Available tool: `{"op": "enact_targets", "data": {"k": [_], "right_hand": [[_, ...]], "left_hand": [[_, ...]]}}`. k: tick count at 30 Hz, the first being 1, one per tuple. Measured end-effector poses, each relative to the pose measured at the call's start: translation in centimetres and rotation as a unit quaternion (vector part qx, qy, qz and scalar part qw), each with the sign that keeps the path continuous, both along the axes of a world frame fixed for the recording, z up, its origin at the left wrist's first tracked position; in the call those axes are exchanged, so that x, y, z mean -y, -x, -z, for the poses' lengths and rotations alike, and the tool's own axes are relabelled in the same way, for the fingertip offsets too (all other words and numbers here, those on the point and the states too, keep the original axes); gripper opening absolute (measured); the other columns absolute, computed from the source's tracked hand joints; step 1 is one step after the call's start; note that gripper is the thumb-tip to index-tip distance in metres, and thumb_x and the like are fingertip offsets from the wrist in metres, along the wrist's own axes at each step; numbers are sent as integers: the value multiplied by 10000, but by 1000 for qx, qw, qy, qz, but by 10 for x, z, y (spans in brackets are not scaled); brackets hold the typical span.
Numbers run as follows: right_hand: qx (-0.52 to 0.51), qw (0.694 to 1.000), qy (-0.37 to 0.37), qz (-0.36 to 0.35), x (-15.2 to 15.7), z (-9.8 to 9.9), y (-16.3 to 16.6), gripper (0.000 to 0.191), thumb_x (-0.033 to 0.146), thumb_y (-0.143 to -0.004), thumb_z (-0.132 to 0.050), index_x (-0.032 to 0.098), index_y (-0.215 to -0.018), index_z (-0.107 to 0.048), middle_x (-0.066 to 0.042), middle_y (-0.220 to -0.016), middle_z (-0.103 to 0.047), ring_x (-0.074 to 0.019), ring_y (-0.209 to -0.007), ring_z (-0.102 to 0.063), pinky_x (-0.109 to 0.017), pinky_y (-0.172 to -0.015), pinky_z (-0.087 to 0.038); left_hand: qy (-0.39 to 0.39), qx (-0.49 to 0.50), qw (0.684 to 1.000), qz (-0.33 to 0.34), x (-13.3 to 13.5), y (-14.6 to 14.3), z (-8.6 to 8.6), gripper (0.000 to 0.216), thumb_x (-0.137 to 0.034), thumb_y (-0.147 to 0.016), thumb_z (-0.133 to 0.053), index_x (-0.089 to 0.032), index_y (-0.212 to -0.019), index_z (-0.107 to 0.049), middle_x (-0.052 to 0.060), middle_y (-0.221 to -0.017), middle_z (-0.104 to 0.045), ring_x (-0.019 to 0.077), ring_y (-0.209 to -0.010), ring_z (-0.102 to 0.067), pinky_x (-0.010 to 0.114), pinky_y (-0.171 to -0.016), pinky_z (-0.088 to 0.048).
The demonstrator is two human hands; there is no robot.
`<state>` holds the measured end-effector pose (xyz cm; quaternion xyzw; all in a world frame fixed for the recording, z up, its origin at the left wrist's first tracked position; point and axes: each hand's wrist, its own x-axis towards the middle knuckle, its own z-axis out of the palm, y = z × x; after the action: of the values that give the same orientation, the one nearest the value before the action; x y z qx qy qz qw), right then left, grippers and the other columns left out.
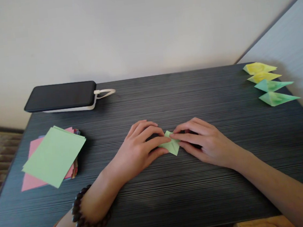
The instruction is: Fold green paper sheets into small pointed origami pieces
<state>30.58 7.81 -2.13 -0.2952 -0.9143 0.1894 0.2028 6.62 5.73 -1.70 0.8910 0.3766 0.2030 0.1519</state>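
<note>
A small folded green paper (171, 147) is seen in the middle of the dark striped table (166, 97), close to the near edge. It is held from both sides. The left hand (139, 148) is half curled, with its fingertips and thumb closed on the left part of the paper. The right hand (205, 142) is half curled too, and its fingertips are pressed on the right part. The fingertips of the two hands almost meet on top. Most of the paper is hidden under them, so only a pointed bit is seen sticking out below. A bracelet of dark beads (82, 216) is worn on the left wrist.

It looks as if a fold is being pressed flat just now, with the paper kept down on the table. Judged from this, a neat crease calls for the edges to be lined up and the paper to be kept from sliding while it is rubbed down.

A stack of coloured paper (52, 157), green on top and pink under it, is laid at the left. A black phone (61, 96) is placed on something white at the far left edge. Four folded pointed shapes are lined up at the far right, two yellow ones (258, 68) and two green ones (272, 85).
</note>
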Motion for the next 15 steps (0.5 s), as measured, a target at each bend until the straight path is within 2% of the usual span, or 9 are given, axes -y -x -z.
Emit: {"op": "enact_targets", "data": {"k": [6,10,15], "right_hand": [[-17,999,34,-9,0,-1,-1,446,136,-801,-572,197,-1242,-560,-87,-1151,-575,-206,-1002,-527,-394,-884,-449],[-73,997,30,10,0,2,2,314,143,-865,-534,220,-1159,-611,-61,-1036,-626,-174,-922,-551,-348,-822,-464],[-126,987,90,48,2,-3,8,133,195,-874,-560,186,-964,-658,-22,-817,-663,-136,-751,-563,-296,-710,-451]], "left_hand": [[-69,-6,997,-14,2,-6,-1,206,-262,-885,-566,-187,-1068,-624,51,-1026,-650,204,-999,-561,367,-895,-463],[-86,28,996,-25,4,-9,-2,151,-174,-894,-531,-151,-1018,-613,52,-958,-684,182,-905,-600,341,-837,-481],[-22,101,993,-49,5,-15,-4,170,-228,-865,-582,-145,-1012,-602,50,-889,-690,171,-848,-605,330,-800,-464]]}}
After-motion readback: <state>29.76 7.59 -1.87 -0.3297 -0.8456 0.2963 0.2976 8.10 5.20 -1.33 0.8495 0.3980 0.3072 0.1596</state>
